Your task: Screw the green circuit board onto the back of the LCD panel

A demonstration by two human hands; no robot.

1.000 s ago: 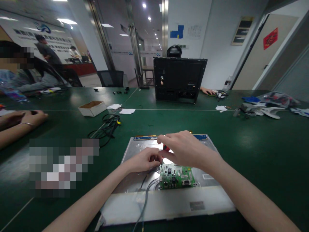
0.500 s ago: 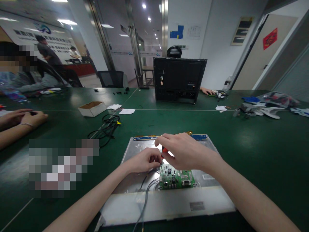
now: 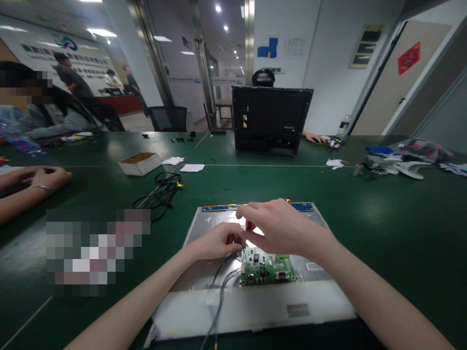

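1. Head view (only one avail.), position: green circuit board [image 3: 268, 267] lies flat on back of metal panel [image 3: 317, 304], panel on desk [image 3: 386, 228]. Board is approx. mid-panel, below both hands.
2. R hand [image 3: 275, 227]: fingers and thumb closed round red-handled tool [image 3: 249, 225], prob. a screwdriver, tip end pointing down at board's upper L corner. Contact w/ a fastener can't be confirmed.
3. L hand [image 3: 225, 240]: fingers curled in at same corner, close by tool's lower end. Whether they grip shaft, screw or nothing: can't tell, view blocked.
4. Step, as judged: fastener work at that corner. Rec.: tool upright, tip fully seated before turning, light downward press. A tilted tip could slip and score the board.
5. L fingertips should steady the work w/o crossing the tip's path; no leaning on components.
6. Cables [image 3: 221, 302] run from board's L side down over panel's near edge. Advise forearms clear, so no tug shifts the board mid-turn.
7. Stop at first firm resistance; overtightening may crack the corner.
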